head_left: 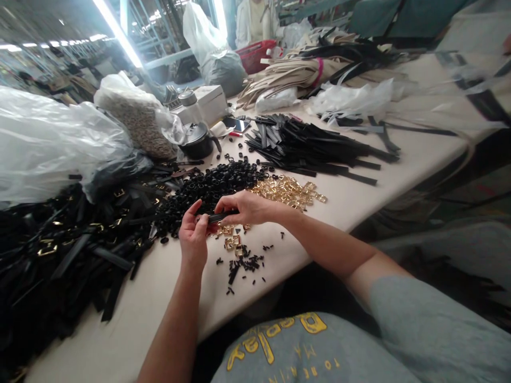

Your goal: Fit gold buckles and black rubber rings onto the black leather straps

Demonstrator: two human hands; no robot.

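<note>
A short black strap (pixel 217 217) stretches between my two hands over the table. My left hand (pixel 194 229) pinches its left end between thumb and fingers. The fingers of my right hand (pixel 244 208) are closed on its other end. Just beyond them lies a heap of small black loops (pixel 223 181). Gold buckles (pixel 285 190) are piled to the right of the loops, and a few loose gold buckles (pixel 233 244) lie just below my hands. Small black scraps (pixel 247 261) are scattered nearer the table's edge.
On the left spreads a big pile of black straps with gold buckles (pixel 80 250). A bundle of plain black strips (pixel 311 141) lies at the back right. A black lidded mug (pixel 197 141), a bag of small pieces (pixel 133 117) and a plastic bag (pixel 51 138) stand behind. Pale strips (pixel 283 74) lie farther back.
</note>
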